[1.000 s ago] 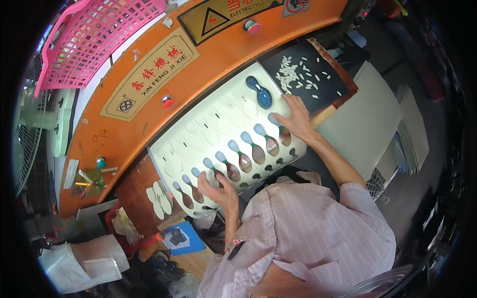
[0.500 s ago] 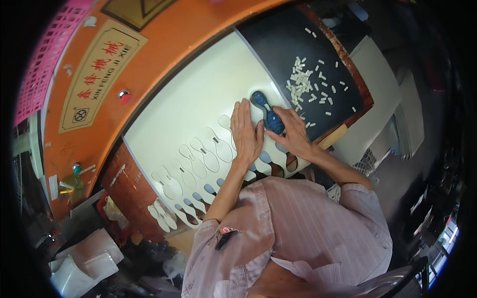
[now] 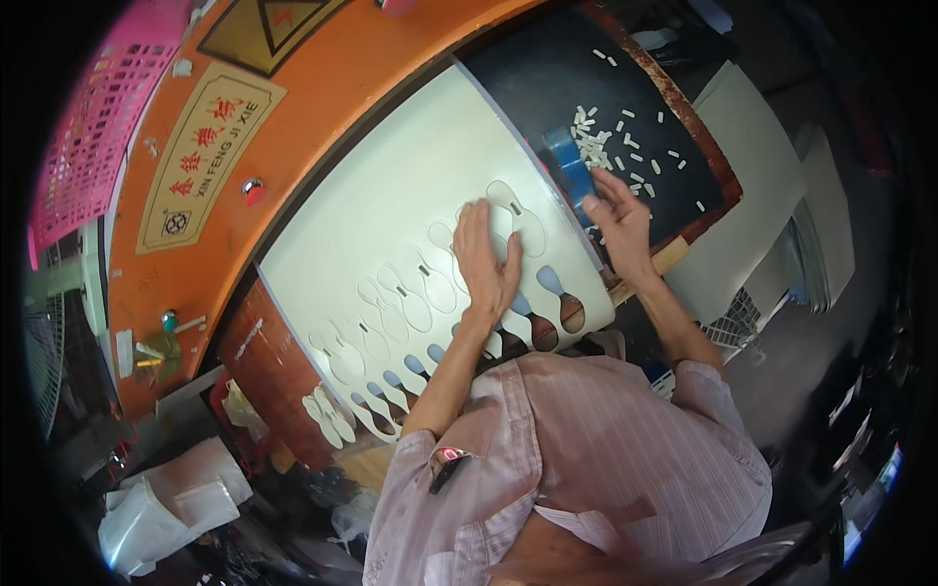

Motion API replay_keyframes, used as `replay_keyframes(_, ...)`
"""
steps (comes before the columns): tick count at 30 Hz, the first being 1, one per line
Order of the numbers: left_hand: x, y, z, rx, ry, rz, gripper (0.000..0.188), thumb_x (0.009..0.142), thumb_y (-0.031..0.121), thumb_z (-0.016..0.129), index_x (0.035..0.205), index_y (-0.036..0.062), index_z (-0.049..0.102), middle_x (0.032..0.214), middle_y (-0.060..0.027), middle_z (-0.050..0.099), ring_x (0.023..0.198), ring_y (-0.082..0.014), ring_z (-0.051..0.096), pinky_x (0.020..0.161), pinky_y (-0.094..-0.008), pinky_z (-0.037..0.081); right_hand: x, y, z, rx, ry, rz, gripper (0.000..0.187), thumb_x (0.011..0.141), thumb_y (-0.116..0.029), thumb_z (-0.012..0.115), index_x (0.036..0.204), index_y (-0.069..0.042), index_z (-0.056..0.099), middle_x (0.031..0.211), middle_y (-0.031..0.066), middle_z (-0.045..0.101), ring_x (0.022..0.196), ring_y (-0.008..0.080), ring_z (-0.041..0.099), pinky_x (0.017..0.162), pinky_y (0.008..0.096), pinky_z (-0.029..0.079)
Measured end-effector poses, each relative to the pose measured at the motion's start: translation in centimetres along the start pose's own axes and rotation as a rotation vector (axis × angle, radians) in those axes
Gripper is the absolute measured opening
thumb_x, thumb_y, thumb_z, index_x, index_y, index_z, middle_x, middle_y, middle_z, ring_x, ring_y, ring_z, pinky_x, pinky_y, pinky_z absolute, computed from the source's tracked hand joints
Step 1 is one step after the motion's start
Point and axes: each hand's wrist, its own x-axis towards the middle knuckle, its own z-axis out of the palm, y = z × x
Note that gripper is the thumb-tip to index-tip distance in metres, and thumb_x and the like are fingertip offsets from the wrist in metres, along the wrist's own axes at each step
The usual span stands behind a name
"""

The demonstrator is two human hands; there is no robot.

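Hands work at a pale sheet that lies on the orange table, the sheet punched along its near edge with rows of sole-shaped holes. Left hand lies flat on the sheet, fingers spread and open, grasping nothing, its palm just behind the nearest row of holes and its fingertips beside an uncut sole outline. Right hand sits just off the sheet's right edge, fingers bent around the near end of a blue cutter, which it touches; whether it fully grips the cutter I cannot tell. The cutter rests at the sheet's right edge, on the rim of a black pad. Small white chips lie scattered on the pad, just beyond the cutter and to the right of the sheet. Cut white soles lie stacked below the sheet's near left corner. A pink basket stands far to the left of the sheet, beyond the table's edge. A yellow plate and a small red button are fixed to the table, left of the sheet. White bags lie well below the sheet's left corner, near the floor. The person's striped shirt fills the view on the near side of the sheet.
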Motion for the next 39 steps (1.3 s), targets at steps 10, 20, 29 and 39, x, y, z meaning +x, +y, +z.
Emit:
replay_keyframes(10,1.2,2.1,4.7,-1.35,-0.248,-0.686,0.055,0.115,0.046,0.038,0.129,-0.003,0.059,0.111,-0.0108,0.069,0.099,-0.0197,0.069,0.092,-0.0357,0.058,-4.3,-0.4,2.7,-0.609,-0.081,-0.484,0.062,0.087,-0.019,0.081,0.139,0.002,0.056,0.133,0.0222,0.063,0.12,0.0388,0.062,0.102,0.0461,0.05)
replay_keyframes(20,1.0,0.7,5.9,-1.067,-0.278,-0.52,0.053,0.115,0.043,0.041,0.115,-0.0034,0.067,0.101,-0.006,0.069,0.09,-0.0112,0.061,0.083,-0.0283,0.052,-0.7,-2.3,1.1,-0.673,-0.25,-0.418,0.033,0.094,-0.022,0.073,0.119,-0.001,0.068,0.116,0.0143,0.062,0.106,0.0336,0.065,0.089,0.0439,0.054)
replay_keyframes(29,1.1,1.7,5.3,-0.92,-0.309,-0.425,0.053,0.115,0.043,0.041,0.12,-0.0024,0.069,0.095,-0.0006,0.067,0.083,-0.0078,0.057,0.075,-0.0258,0.049,0.2,-2.2,-1.2,-0.717,-0.349,-0.557,0.027,0.096,-0.017,0.071,0.115,0.001,0.067,0.107,0.0145,0.064,0.092,0.0349,0.067,0.08,0.0434,0.055)
replay_keyframes(39,1.7,2.8,4.5,-0.977,-0.362,-0.463,0.054,0.115,0.044,0.04,0.123,-0.0032,0.067,0.097,-0.0061,0.073,0.084,-0.0111,0.068,0.077,-0.0263,0.055,0.2,-1.1,-1.8,-0.391,-0.329,-0.428,0.016,0.095,-0.004,0.072,0.108,0.002,0.064,0.097,0.0123,0.064,0.08,0.0226,0.069,0.07,0.035,0.054)
